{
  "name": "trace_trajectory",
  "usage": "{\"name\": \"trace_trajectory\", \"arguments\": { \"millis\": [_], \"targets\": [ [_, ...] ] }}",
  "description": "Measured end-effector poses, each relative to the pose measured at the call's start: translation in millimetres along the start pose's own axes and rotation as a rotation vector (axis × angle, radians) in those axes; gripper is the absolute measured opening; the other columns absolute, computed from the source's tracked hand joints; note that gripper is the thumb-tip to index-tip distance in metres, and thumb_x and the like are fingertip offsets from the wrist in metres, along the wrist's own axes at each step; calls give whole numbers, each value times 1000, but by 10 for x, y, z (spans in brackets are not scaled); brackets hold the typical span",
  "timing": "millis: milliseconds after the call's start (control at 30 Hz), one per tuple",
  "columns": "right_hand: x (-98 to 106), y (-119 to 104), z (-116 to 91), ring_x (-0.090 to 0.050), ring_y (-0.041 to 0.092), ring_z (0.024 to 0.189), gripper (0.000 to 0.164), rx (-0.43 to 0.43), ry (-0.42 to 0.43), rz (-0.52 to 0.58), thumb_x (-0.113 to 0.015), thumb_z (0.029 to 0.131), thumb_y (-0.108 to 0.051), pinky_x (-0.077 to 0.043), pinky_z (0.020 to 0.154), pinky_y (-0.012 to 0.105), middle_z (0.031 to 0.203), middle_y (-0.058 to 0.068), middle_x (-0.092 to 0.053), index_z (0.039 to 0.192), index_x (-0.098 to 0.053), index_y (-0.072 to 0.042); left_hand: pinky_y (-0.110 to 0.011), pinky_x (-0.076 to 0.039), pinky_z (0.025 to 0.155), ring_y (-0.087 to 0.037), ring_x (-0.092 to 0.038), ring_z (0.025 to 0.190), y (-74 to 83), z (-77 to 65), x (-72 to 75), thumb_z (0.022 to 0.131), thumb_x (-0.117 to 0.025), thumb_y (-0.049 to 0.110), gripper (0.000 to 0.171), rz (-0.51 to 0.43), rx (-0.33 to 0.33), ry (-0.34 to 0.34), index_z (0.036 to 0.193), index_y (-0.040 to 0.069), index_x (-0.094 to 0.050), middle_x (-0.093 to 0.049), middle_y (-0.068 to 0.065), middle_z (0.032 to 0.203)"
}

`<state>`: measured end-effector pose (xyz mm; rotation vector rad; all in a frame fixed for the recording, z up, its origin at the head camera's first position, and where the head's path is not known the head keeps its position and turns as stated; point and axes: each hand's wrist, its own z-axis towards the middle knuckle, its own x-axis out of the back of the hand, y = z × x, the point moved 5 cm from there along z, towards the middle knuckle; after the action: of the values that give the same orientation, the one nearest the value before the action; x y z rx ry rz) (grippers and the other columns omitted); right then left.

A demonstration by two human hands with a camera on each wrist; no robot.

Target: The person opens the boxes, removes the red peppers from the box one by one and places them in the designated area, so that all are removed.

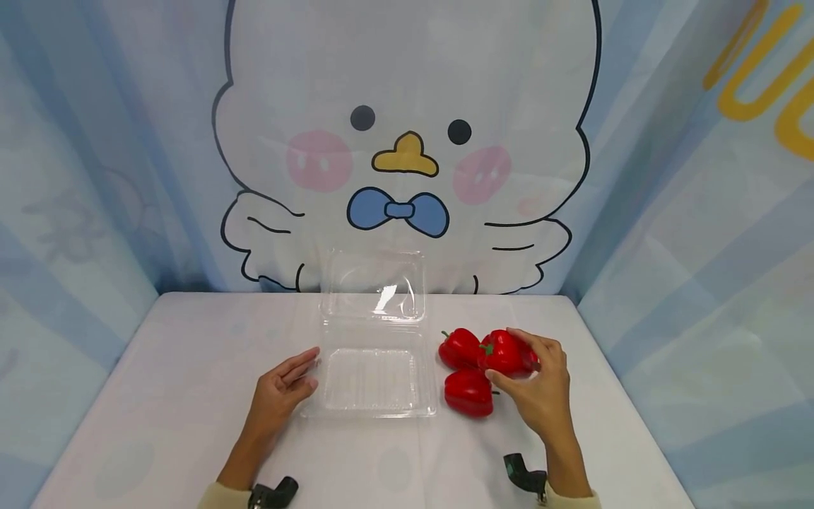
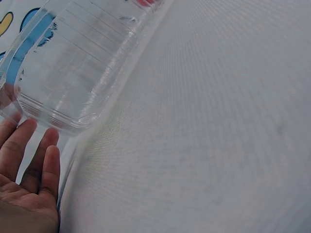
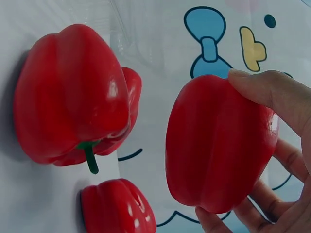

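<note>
A red bell pepper (image 3: 218, 145) is held in my right hand (image 1: 540, 382), its thumb on one side and fingers curled round the other. In the right wrist view it appears raised off the table. Close by lie other red bell peppers: one in front (image 1: 468, 393), one at the back left (image 1: 459, 348) and one partly hidden behind the held one (image 1: 531, 358). To their left stands a clear plastic clamshell box (image 1: 370, 411), its lid folded back. My left hand (image 1: 280, 389) is at the box's left side, fingers extended and fingertips right at the rim (image 2: 73, 127).
The box's lid (image 1: 374, 283) stands up at the back, near a curtain (image 1: 407, 254) printed with a cartoon bird. A white cloth covers the table (image 1: 159, 396). Curtains hang on both sides too.
</note>
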<state>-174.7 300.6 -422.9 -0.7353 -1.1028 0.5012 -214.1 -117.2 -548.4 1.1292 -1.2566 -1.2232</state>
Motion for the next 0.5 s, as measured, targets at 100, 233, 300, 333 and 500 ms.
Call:
{"name": "trace_trajectory", "arguments": {
  "millis": [100, 233, 300, 333, 500],
  "targets": [
    [32, 32, -12, -48, 35, 135, 80, -8, 16, -6, -97, 74, -12, -56, 106, 65, 144, 17, -53, 146, -63, -18, -6, -47, 104, 12, -57, 132, -18, 5, 0, 100, -72, 7, 53, -2, 20, 0, 151, 7, -57, -57, -9, 159],
    [65, 81, -25, -48, 35, 135, 80, -11, 32, -14, -97, 73, -11, -55, 106, 64, 144, 17, -53, 146, -63, -18, -6, -47, 104, 15, -57, 129, -25, 9, 1, 100, -73, 7, 54, -9, 44, 2, 151, 7, -57, -57, -7, 159],
    [79, 108, -29, -48, 35, 134, 81, -12, 40, -20, -97, 73, -10, -56, 105, 64, 144, 17, -53, 145, -63, -18, -6, -47, 104, 15, -57, 129, -23, 9, 3, 100, -73, 7, 54, -11, 49, 2, 151, 7, -57, -57, -7, 159],
    [87, 122, -32, -48, 35, 134, 81, -13, 43, -24, -97, 72, -10, -57, 104, 64, 145, 17, -53, 146, -63, -17, -6, -47, 104, 15, -57, 128, -22, 10, 3, 100, -73, 7, 54, -13, 52, 3, 152, 7, -57, -57, -8, 159],
    [126, 199, -49, -48, 37, 135, 82, -23, 49, -48, -97, 73, -10, -57, 103, 65, 145, 17, -53, 147, -62, -17, -6, -47, 103, 15, -58, 128, -13, 10, 2, 100, -74, 8, 55, -21, 54, 5, 152, 6, -57, -56, -9, 159]
  ]
}}
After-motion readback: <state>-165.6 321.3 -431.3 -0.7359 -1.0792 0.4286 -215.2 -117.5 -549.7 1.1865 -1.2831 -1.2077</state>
